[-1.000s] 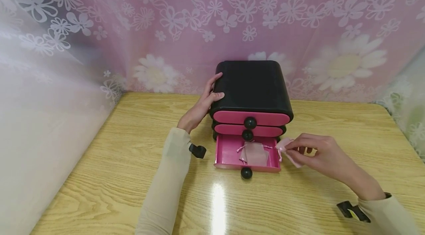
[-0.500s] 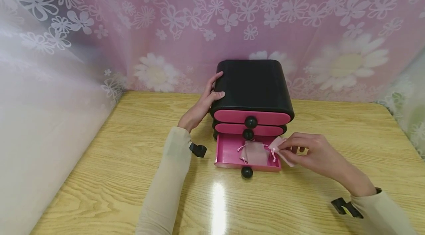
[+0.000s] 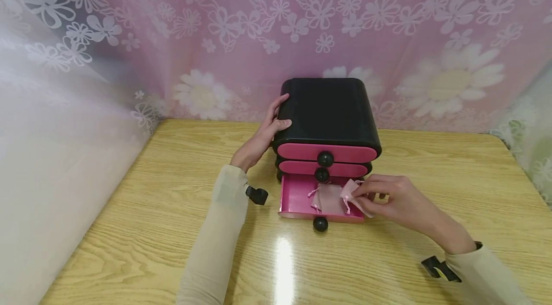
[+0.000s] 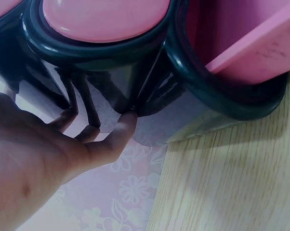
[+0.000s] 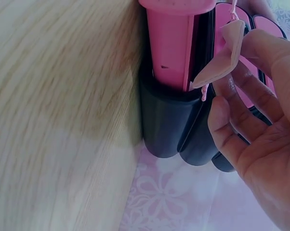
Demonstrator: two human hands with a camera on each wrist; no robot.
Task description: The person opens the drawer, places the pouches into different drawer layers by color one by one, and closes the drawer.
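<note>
A black tabletop drawer unit (image 3: 325, 108) with pink fronts and round black knobs stands toward the back of the table. Its bottom drawer (image 3: 294, 194) is pulled out; the upper two are closed. My left hand (image 3: 262, 138) rests on the unit's left side, thumb near the top edge, and in the left wrist view its fingertips touch the glossy side. Between thumb and fingers, my right hand (image 3: 394, 199) pinches a small pink drawstring pouch (image 3: 350, 191) over the drawer's right part. Other pale pink pouches (image 3: 328, 200) lie inside. The right wrist view shows the held pouch (image 5: 217, 67) folded.
The wood-grain table (image 3: 151, 228) extends around the unit on both sides and in front. A pink floral curtain (image 3: 241, 32) hangs close behind it, and a whitish sheet (image 3: 56, 152) covers the left side.
My right hand has moved left with the pouch, from beside the drawer's right wall to over the drawer. The left hand has stayed on the unit.
</note>
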